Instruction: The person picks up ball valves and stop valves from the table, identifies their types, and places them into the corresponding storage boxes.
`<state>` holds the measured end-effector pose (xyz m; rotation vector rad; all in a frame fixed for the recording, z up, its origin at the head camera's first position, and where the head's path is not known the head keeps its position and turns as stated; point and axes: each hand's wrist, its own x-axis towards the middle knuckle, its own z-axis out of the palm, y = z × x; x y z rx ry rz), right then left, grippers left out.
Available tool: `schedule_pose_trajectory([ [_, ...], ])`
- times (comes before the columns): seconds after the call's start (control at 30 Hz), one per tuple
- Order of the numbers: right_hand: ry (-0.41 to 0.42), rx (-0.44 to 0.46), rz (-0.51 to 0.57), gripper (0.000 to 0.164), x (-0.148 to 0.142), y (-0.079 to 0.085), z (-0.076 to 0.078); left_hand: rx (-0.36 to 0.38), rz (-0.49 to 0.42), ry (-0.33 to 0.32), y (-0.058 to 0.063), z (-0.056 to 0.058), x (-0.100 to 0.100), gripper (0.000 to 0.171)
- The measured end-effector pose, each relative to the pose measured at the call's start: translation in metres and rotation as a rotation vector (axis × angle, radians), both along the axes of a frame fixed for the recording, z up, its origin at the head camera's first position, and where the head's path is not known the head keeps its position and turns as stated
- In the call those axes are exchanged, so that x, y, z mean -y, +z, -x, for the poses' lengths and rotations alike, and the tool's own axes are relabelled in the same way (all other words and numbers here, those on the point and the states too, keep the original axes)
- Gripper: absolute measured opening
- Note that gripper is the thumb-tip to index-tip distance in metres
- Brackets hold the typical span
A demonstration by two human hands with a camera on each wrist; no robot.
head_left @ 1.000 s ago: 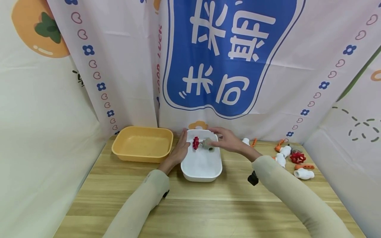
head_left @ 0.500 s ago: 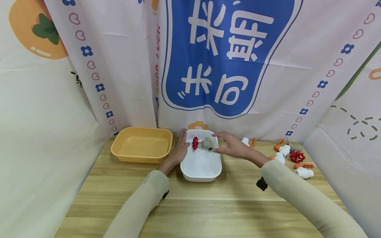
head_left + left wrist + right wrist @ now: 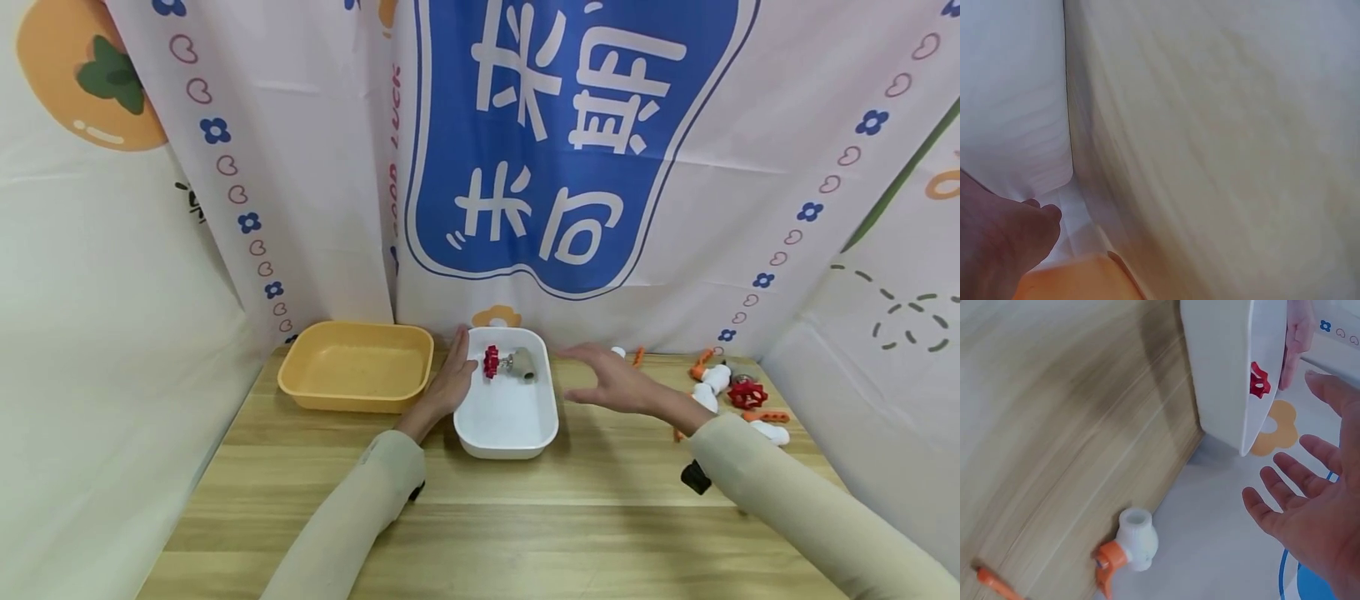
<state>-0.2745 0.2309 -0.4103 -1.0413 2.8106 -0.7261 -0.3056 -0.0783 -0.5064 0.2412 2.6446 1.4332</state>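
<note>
A grey valve with a red handwheel (image 3: 522, 364) lies in the far part of a white plastic bin (image 3: 506, 421). My left hand (image 3: 450, 379) rests along the bin's left side, its fingers straight against the rim. Just right of the bin, my right hand (image 3: 618, 381) is held apart from it with fingers spread and nothing in them. In the right wrist view the fingers of that right hand (image 3: 1322, 494) are loosely extended, and the red handwheel (image 3: 1259, 380) shows over the bin's edge. The left wrist view shows only part of the left hand (image 3: 1007, 240) beside the bin's wall.
A yellow bin (image 3: 356, 367) stands at the left. At the right of the wooden table (image 3: 487, 517) lie several white ball valves with orange handles, one of them a white valve (image 3: 1137, 540) near the back cloth. Another red handwheel (image 3: 747, 392) is among them.
My right hand has let go of the grey valve and drawn back rightward out of the white bin. The valve stays lying in the bin, and my left hand has stayed at its side.
</note>
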Motion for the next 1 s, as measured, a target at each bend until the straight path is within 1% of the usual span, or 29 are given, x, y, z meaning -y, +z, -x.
schedule_pose_trajectory([
  [0.17,-0.016,0.014,-0.046,0.067,-0.017,-0.004,-0.005,0.002,-0.001,-0.005,0.000,-0.001,0.000,0.069],
  [0.53,-0.007,-0.071,-0.155,0.064,-0.048,-0.005,-0.020,-0.010,0.006,0.001,-0.002,-0.001,0.002,0.069],
  [0.73,-0.008,-0.069,-0.182,0.064,-0.062,-0.004,-0.026,-0.007,0.007,0.007,-0.002,-0.001,0.001,0.069],
  [1.0,-0.018,-0.042,-0.242,0.065,-0.079,-0.005,-0.035,-0.001,-0.006,0.006,0.001,-0.002,0.000,0.069],
])
